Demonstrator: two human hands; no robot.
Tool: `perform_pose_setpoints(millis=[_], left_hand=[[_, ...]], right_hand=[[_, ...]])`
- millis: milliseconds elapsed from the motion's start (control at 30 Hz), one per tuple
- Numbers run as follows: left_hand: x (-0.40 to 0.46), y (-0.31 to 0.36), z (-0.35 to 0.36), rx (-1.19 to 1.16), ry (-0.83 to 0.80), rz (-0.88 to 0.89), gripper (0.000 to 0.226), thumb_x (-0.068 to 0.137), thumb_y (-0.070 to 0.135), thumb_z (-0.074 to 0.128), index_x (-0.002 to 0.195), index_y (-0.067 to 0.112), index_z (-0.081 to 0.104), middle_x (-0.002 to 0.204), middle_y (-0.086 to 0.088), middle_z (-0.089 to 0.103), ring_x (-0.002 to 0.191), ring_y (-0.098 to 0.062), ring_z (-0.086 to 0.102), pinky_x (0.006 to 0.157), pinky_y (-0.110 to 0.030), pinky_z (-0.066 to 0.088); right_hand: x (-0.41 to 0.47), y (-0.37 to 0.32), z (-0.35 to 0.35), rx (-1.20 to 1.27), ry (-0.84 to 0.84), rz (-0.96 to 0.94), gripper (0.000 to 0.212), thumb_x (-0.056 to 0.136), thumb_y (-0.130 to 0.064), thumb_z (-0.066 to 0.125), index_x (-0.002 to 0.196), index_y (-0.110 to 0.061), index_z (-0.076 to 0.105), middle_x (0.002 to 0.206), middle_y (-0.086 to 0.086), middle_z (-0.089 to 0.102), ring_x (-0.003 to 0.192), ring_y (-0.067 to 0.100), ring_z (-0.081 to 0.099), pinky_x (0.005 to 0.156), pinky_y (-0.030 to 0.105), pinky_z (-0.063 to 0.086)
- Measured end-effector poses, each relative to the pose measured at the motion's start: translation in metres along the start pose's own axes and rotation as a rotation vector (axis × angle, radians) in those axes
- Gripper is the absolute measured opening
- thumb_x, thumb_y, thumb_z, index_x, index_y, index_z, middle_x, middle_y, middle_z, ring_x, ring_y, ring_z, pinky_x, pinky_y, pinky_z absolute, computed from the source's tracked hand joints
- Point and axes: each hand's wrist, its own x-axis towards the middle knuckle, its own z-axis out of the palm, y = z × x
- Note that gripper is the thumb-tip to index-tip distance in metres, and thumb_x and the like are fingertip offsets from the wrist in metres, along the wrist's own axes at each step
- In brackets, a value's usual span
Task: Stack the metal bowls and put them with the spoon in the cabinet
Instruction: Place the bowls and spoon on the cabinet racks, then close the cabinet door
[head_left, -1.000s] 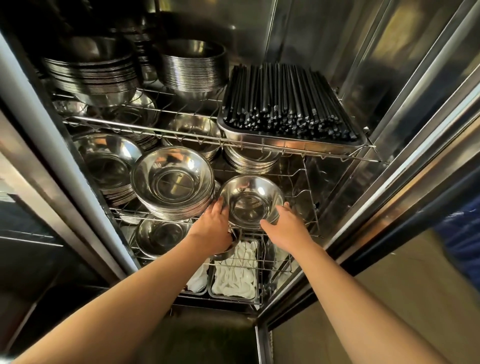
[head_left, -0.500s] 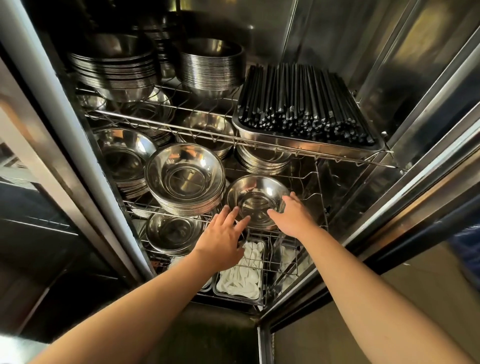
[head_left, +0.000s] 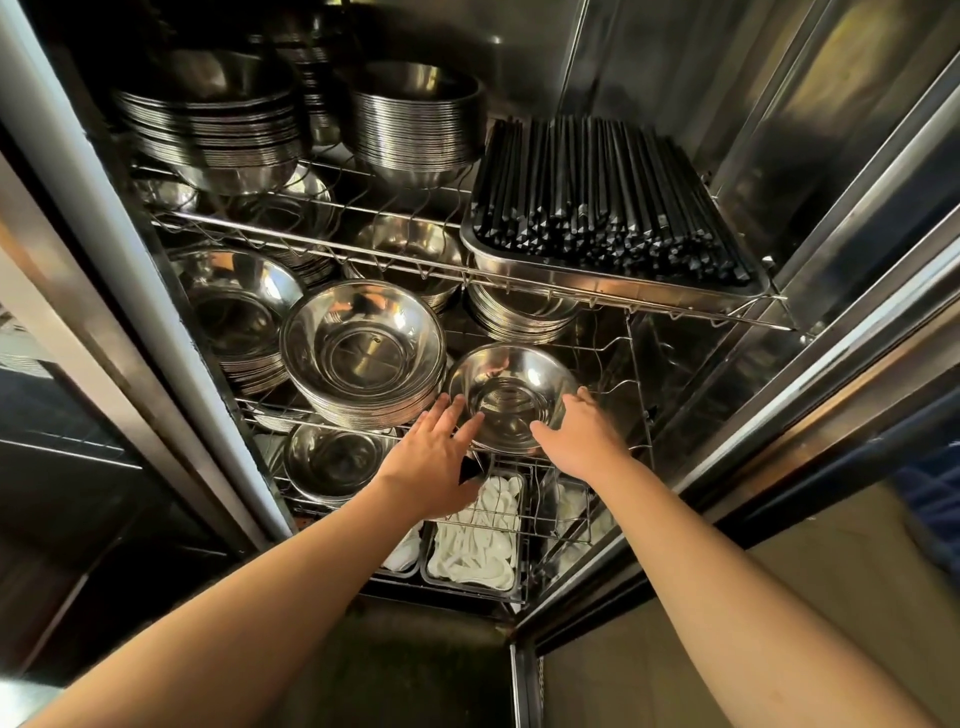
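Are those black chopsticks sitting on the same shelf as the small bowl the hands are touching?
No: the black chopsticks lie in a metal tray on the shelf above the small bowl.

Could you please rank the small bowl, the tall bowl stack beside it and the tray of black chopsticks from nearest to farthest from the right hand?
From the right hand:
1. Small bowl, touching its fingers, middle shelf.
2. Tall bowl stack, farther left, same shelf.
3. Tray of black chopsticks, top shelf.
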Motion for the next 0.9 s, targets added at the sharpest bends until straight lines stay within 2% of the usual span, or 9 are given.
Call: perform_pose_setpoints(millis=[133, 233, 333, 467, 567, 700, 800, 833, 900], left_hand=[[-0.004, -0.001, -0.002, -0.05, 0.01, 0.009, 0.092, 0.093, 0.058, 0.049, 0.161, 0.023, -0.002, 0.17, -0.012, -0.004, 0.155, -0.031, -0.006, 0.121, -0.04, 0.0], [-0.012, -0.004, -0.005, -0.108, 0.032, 0.017, 0.091, 0.091, 0.055, 0.053, 0.161, 0.024, 0.004, 0.169, -0.013, 0.007, 0.154, -0.035, 0.011, 0.123, -0.045, 0.011], [-0.023, -0.01, -0.009, -0.161, 0.047, 0.028, 0.088, 0.09, 0.055, 0.053, 0.16, 0.024, 0.01, 0.168, -0.012, 0.014, 0.15, -0.034, 0.025, 0.122, -0.047, 0.022], [-0.036, -0.021, -0.01, -0.223, 0.018, 0.048, 0.085, 0.09, 0.055, 0.054, 0.159, 0.022, 0.017, 0.162, -0.01, 0.029, 0.144, -0.032, 0.036, 0.113, -0.047, 0.039], [-0.047, -0.02, -0.012, -0.305, -0.028, 0.067, 0.084, 0.089, 0.056, 0.057, 0.158, 0.023, 0.022, 0.156, -0.006, 0.039, 0.144, -0.031, 0.035, 0.113, -0.048, 0.039], [-0.063, -0.003, -0.023, -0.384, -0.051, 0.123, 0.078, 0.088, 0.057, 0.06, 0.154, 0.024, 0.032, 0.151, -0.006, 0.048, 0.134, -0.029, 0.049, 0.108, -0.042, 0.044], [-0.079, 0.03, -0.04, -0.414, -0.034, 0.219, 0.073, 0.089, 0.057, 0.06, 0.151, 0.025, 0.037, 0.147, -0.004, 0.053, 0.127, -0.027, 0.056, 0.102, -0.038, 0.047], [-0.085, 0.043, -0.047, -0.433, -0.021, 0.253, 0.073, 0.09, 0.056, 0.06, 0.151, 0.024, 0.037, 0.146, -0.004, 0.054, 0.125, -0.025, 0.057, 0.102, -0.037, 0.047], [-0.102, 0.075, -0.06, -0.47, 0.014, 0.336, 0.07, 0.09, 0.054, 0.062, 0.15, 0.024, 0.04, 0.144, -0.003, 0.055, 0.126, -0.022, 0.056, 0.102, -0.034, 0.046]], right_hand=[[-0.006, 0.002, -0.001, 0.05, 0.006, -0.027, 0.078, 0.096, -0.05, 0.057, 0.16, -0.018, 0.026, 0.172, 0.004, 0.009, 0.156, 0.028, 0.019, 0.12, 0.052, 0.027], [-0.018, 0.006, -0.002, 0.067, 0.014, -0.048, 0.076, 0.095, -0.05, 0.058, 0.159, -0.021, 0.029, 0.171, 0.005, 0.013, 0.154, 0.031, 0.024, 0.119, 0.054, 0.029], [-0.038, 0.008, -0.002, 0.06, 0.036, -0.055, 0.07, 0.095, -0.05, 0.058, 0.156, -0.023, 0.035, 0.167, 0.005, 0.027, 0.147, 0.029, 0.038, 0.114, 0.05, 0.038], [-0.079, 0.01, -0.002, 0.043, 0.06, -0.035, 0.059, 0.095, -0.052, 0.056, 0.148, -0.027, 0.045, 0.151, -0.002, 0.047, 0.12, 0.022, 0.061, 0.098, 0.04, 0.05], [-0.118, 0.013, -0.005, 0.046, 0.098, -0.012, 0.052, 0.095, -0.051, 0.056, 0.142, -0.029, 0.05, 0.143, -0.004, 0.052, 0.109, 0.018, 0.064, 0.094, 0.04, 0.053], [-0.174, 0.021, -0.015, 0.041, 0.198, 0.004, 0.048, 0.097, -0.051, 0.053, 0.14, -0.03, 0.051, 0.136, -0.008, 0.054, 0.107, 0.016, 0.062, 0.087, 0.039, 0.053], [-0.222, 0.036, -0.031, 0.059, 0.324, 0.028, 0.045, 0.098, -0.048, 0.054, 0.14, -0.029, 0.05, 0.135, -0.008, 0.052, 0.087, 0.012, 0.058, 0.075, 0.032, 0.045], [-0.239, 0.04, -0.037, 0.077, 0.365, 0.035, 0.044, 0.099, -0.045, 0.055, 0.139, -0.027, 0.051, 0.134, -0.007, 0.052, 0.088, 0.013, 0.059, 0.076, 0.034, 0.048], [-0.276, 0.051, -0.05, 0.112, 0.456, 0.047, 0.041, 0.099, -0.038, 0.058, 0.138, -0.023, 0.054, 0.133, -0.005, 0.053, 0.102, 0.019, 0.063, 0.087, 0.041, 0.052]])
